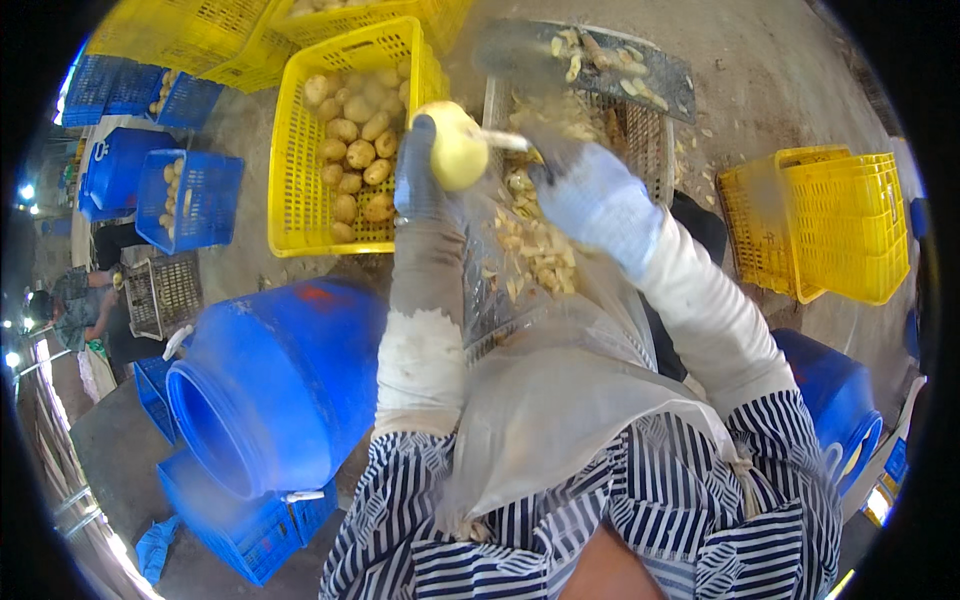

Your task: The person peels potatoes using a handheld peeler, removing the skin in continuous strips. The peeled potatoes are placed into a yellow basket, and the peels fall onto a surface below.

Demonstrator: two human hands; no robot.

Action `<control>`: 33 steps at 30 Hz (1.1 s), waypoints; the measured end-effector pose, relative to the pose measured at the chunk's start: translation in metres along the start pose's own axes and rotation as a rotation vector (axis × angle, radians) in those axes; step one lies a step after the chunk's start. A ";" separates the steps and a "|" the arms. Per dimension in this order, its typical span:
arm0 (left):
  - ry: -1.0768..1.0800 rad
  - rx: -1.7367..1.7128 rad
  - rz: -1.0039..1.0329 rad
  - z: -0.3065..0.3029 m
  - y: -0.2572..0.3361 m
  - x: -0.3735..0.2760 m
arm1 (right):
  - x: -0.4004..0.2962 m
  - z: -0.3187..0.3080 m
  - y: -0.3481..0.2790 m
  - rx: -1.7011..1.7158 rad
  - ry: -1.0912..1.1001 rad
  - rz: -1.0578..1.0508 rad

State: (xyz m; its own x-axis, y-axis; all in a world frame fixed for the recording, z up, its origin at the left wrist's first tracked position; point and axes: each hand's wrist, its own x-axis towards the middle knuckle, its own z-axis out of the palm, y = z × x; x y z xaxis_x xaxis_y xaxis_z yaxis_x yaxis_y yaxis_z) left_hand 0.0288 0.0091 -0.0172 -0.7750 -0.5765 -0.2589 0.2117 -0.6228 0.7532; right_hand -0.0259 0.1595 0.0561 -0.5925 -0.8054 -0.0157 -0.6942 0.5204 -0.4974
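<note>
My left hand point(417, 169), in a dark-palmed work glove, holds a large potato point(459, 154). Most of its visible side is pale yellow and peeled, with brownish skin along the top. My right hand point(596, 199), gloved in light blue and dark grey, grips a slim, pale hand tool point(506, 140), apparently a peeler. Its tip reaches the potato's right side; blur hides its exact shape. Below both hands, potato peelings point(551, 259) lie over a clear plastic apron point(577, 375) and in a grey plastic crate point(654, 154).
A yellow crate point(279, 172) of unpeeled potatoes stands ahead on the left. A blue barrel point(300, 375) lies beside my left arm. Nested yellow crates point(847, 225) and another blue barrel point(821, 397) are at right. A dark board point(667, 71) bears peelings. Another person point(79, 307) sits far left.
</note>
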 end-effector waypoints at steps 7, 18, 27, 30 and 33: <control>0.217 -0.109 -0.096 0.002 0.008 0.000 | -0.021 0.023 -0.004 0.069 -0.104 -0.178; -0.136 -0.362 -0.100 0.006 0.008 -0.007 | 0.029 0.002 -0.010 -0.288 -0.317 -0.116; 0.068 -0.349 -0.027 0.022 0.007 0.000 | 0.012 0.009 0.008 -0.237 -0.103 -0.157; -0.036 -0.413 -0.052 0.006 -0.004 0.015 | 0.023 0.011 -0.021 -0.008 -0.210 0.172; 0.079 -0.294 -0.145 -0.004 0.000 -0.001 | -0.011 0.033 -0.019 0.241 -0.344 0.239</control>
State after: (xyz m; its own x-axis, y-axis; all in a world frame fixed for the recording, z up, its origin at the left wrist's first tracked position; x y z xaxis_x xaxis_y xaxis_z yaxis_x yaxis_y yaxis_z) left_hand 0.0320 0.0074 -0.0193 -0.7638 -0.5023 -0.4053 0.2738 -0.8209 0.5012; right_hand 0.0074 0.1487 0.0370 -0.5265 -0.7393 -0.4197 -0.4160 0.6546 -0.6312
